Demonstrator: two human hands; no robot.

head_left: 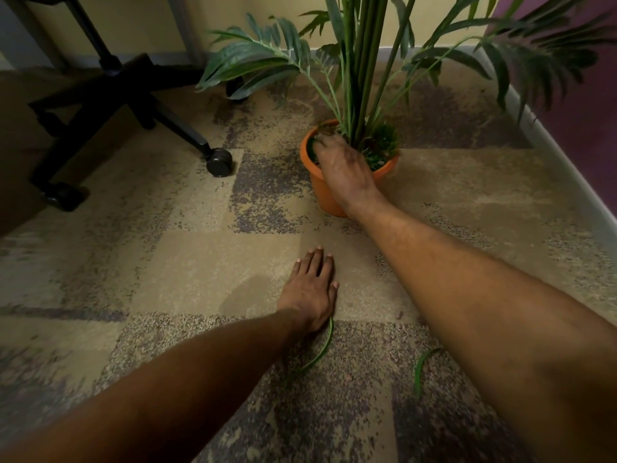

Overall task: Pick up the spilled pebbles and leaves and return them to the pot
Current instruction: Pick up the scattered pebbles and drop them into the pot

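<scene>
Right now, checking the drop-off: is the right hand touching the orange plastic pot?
Touching. The head view shows the right hand draped over the orange plastic pot rim, fingers inside.

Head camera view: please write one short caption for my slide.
Right hand reaches into the orange plastic pot; left hand rests flat on the patterned carpet, two green leaves unpicked.

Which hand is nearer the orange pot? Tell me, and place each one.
Right. The right hand reaches over the orange pot rim, fingers inside by the stems. The left hand lies flat on the carpet, well short of the pot, nearer the camera.
</scene>
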